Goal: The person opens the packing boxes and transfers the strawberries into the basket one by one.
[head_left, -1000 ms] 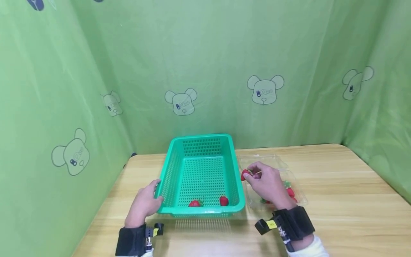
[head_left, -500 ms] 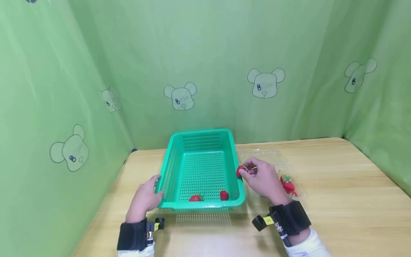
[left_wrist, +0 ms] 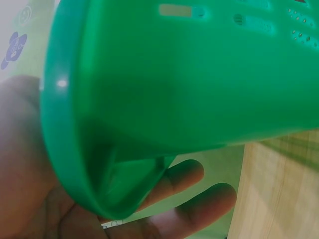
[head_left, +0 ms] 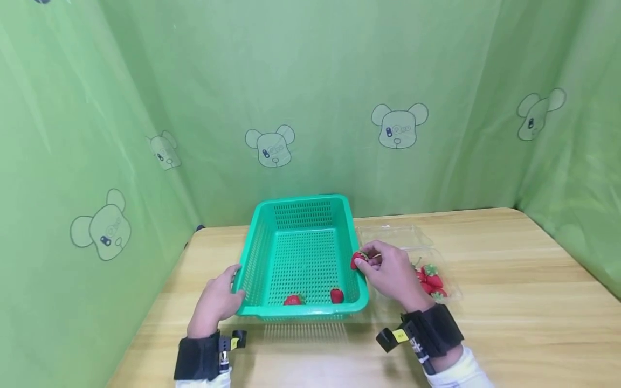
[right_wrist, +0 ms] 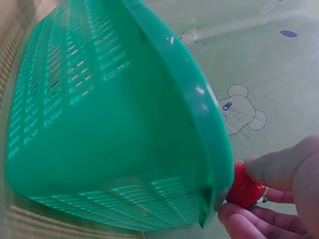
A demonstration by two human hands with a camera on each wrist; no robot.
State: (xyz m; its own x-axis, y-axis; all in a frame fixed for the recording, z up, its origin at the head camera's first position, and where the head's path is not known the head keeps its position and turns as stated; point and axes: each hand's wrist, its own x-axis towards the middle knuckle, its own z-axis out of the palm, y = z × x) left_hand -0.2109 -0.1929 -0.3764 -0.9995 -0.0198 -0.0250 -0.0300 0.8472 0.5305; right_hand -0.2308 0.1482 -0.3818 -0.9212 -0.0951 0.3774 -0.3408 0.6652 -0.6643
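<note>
A green plastic basket (head_left: pixel 286 311) with perforated walls stands on the wooden table. My left hand (head_left: pixel 219 297) grips its left rim; in the left wrist view the thumb side lies over the rim (left_wrist: pixel 62 104) and fingers (left_wrist: pixel 209 201) reach underneath. My right hand (head_left: pixel 395 272) pinches a strawberry (head_left: pixel 358 260) by its leafy end, right at the basket's right rim. The right wrist view shows that strawberry (right_wrist: pixel 244 186) between thumb and fingers. Two strawberries lie inside at the near end, one (head_left: pixel 292 300) left of the other (head_left: pixel 337 295).
Right of the basket sits a clear plastic clamshell box (head_left: pixel 453 291), its lid (head_left: pixel 388 233) folded back. Several strawberries (head_left: pixel 432 280) lie in it, partly behind my right hand. A green curtain (head_left: pixel 330 161) with bear prints hangs behind the table (head_left: pixel 524 302).
My right hand has carried the strawberry leftward from above the clear box to the basket's right rim. The left hand keeps its grip on the left rim.
</note>
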